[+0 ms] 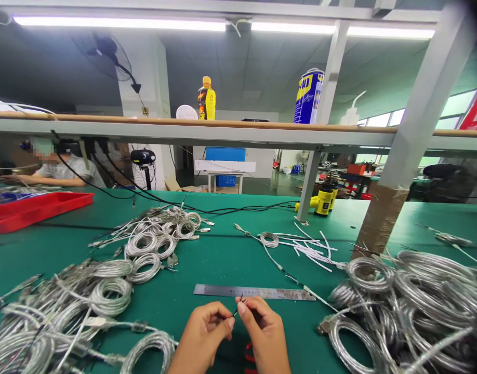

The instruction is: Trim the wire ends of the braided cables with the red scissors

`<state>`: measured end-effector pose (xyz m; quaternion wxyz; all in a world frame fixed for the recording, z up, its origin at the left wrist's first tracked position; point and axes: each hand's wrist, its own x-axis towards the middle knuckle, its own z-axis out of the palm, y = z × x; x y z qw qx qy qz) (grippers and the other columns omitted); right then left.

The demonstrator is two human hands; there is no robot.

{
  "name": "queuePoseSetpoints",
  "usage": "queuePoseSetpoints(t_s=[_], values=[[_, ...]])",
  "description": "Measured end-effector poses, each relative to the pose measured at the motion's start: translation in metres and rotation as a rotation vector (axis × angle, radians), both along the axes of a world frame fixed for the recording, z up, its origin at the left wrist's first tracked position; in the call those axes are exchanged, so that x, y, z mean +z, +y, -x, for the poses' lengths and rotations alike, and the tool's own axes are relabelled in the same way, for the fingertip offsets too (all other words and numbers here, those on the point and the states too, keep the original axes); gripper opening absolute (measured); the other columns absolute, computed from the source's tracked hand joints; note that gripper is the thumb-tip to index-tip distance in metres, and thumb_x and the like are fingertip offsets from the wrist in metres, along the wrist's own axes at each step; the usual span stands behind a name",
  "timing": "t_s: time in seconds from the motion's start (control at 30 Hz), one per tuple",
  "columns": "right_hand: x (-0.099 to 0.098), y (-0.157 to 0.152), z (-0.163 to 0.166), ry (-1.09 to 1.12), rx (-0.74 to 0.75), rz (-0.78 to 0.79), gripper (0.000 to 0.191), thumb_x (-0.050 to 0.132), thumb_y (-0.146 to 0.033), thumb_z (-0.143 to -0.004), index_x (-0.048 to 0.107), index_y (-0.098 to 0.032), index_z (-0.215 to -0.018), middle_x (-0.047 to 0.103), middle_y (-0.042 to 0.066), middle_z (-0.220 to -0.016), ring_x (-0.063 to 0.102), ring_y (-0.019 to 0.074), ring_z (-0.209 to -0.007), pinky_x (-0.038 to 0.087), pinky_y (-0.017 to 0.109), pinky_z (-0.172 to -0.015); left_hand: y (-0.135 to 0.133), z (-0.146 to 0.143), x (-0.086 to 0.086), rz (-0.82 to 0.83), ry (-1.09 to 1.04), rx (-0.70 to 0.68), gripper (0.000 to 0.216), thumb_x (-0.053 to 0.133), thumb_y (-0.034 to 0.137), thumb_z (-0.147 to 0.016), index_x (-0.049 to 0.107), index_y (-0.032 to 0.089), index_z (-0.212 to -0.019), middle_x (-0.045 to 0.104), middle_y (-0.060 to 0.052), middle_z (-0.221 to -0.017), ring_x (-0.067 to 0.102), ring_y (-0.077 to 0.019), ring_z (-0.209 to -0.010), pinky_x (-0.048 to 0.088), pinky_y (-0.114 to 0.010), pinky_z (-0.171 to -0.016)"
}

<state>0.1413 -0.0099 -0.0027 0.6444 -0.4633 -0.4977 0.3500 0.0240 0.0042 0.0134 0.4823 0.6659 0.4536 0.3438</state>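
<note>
My left hand [204,335] and my right hand [265,332] are close together at the front middle of the green bench. Between their fingertips runs a thin black wire [235,312], pinched by both hands; the rest of it is hidden. Just beyond my fingers lies a steel ruler [257,292]. A red and black object [250,357], partly covered by my right hand, lies below; its kind cannot be made out. On the left spreads a heap of coiled clear-jacketed cables [110,296] with USB plugs. Another cable heap [429,291] is on the right.
White tubing pieces [310,250] and a small coiled cable [269,239] lie mid-bench. A yellow heat tool [322,201] stands behind, near the post [381,218]. A red tray [39,209] is at far left. Above runs a shelf [223,128]; another person [67,169] sits beyond.
</note>
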Motion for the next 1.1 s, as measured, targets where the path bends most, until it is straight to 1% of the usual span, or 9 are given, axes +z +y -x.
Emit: queuePoseSetpoints(t_s=[0.07,0.13,0.23,0.37,0.47,0.6,0.73,0.9,1.1], values=[[0.001,0.000,0.002,0.079,0.004,0.070,0.028,0.055,-0.042,-0.067,0.060,-0.015,-0.069,0.053,0.001,-0.060,0.046,0.0115,-0.050,0.039,0.021,-0.048,0.002,-0.001,-0.003,0.065,-0.095,0.020,0.028,0.050,0.041,-0.067,0.054,0.013,-0.071,0.049,0.004,-0.048,0.028,-0.0035,-0.028,0.017,-0.016,-0.028],[0.000,0.001,0.006,0.176,0.018,0.136,0.034,0.055,-0.047,-0.065,0.058,-0.014,-0.071,0.049,-0.001,-0.054,0.038,0.0080,-0.041,0.033,0.019,-0.040,0.003,-0.001,-0.005,0.094,-0.144,0.024,0.034,0.052,0.044,-0.065,0.056,0.012,-0.076,0.050,0.004,-0.046,0.027,-0.0026,-0.026,0.017,-0.016,-0.028],[-0.006,0.003,0.010,0.292,0.082,0.157,0.038,0.055,-0.051,-0.063,0.054,-0.015,-0.075,0.044,-0.005,-0.049,0.035,0.0061,-0.038,0.029,0.017,-0.037,0.004,0.000,-0.004,0.093,-0.200,0.052,0.035,0.054,0.045,-0.064,0.059,0.012,-0.073,0.055,0.001,-0.056,0.033,-0.0020,-0.028,0.021,-0.015,-0.029],[-0.012,0.004,0.015,0.323,0.316,0.163,0.038,0.057,-0.050,-0.062,0.054,-0.015,-0.077,0.047,-0.005,-0.050,0.040,0.0056,-0.037,0.031,0.017,-0.038,0.005,0.002,0.001,0.014,-0.262,0.156,0.029,0.059,0.041,-0.061,0.062,0.014,-0.070,0.053,-0.003,-0.083,0.038,-0.0008,-0.035,0.025,-0.015,-0.029],[-0.011,0.002,0.019,0.334,0.428,0.159,0.038,0.062,-0.048,-0.058,0.055,-0.014,-0.072,0.052,-0.001,-0.056,0.043,0.0058,-0.038,0.034,0.018,-0.039,0.005,0.003,0.005,-0.001,-0.280,0.174,0.024,0.062,0.037,-0.060,0.064,0.014,-0.067,0.051,-0.002,-0.083,0.034,0.0003,-0.036,0.023,-0.014,-0.029],[-0.013,0.000,0.025,0.355,0.421,0.158,0.035,0.064,-0.045,-0.057,0.057,-0.013,-0.069,0.052,-0.001,-0.056,0.044,0.0058,-0.040,0.036,0.019,-0.041,0.005,0.004,0.007,-0.012,-0.308,0.154,0.020,0.061,0.032,-0.062,0.063,0.013,-0.064,0.053,0.000,-0.069,0.036,-0.0019,-0.038,0.027,-0.013,-0.031],[-0.021,-0.003,0.029,0.355,0.400,0.140,0.033,0.062,-0.043,-0.060,0.058,-0.012,-0.070,0.052,-0.001,-0.055,0.044,0.0058,-0.040,0.037,0.018,-0.040,0.004,0.004,0.009,0.054,-0.353,0.050,0.023,0.058,0.035,-0.065,0.060,0.012,-0.066,0.049,0.003,-0.051,0.039,-0.0059,-0.038,0.034,-0.016,-0.032],[-0.024,-0.004,0.030,0.326,0.399,0.086,0.033,0.062,-0.043,-0.061,0.058,-0.013,-0.074,0.052,0.000,-0.060,0.043,0.0054,-0.041,0.036,0.018,-0.041,0.003,0.005,0.013,0.122,-0.408,-0.016,0.025,0.058,0.035,-0.065,0.059,0.011,-0.067,0.056,-0.002,-0.058,0.048,-0.0111,-0.047,0.037,-0.018,-0.032],[-0.027,-0.007,0.031,0.300,0.390,0.126,0.034,0.062,-0.047,-0.057,0.051,-0.016,-0.066,0.047,-0.003,-0.052,0.042,0.0072,-0.041,0.039,0.020,-0.043,0.000,0.004,0.015,0.032,-0.389,0.076,0.021,0.057,0.033,-0.068,0.061,0.012,-0.069,0.054,0.001,-0.051,0.047,-0.0085,-0.048,0.039,-0.017,-0.047]])
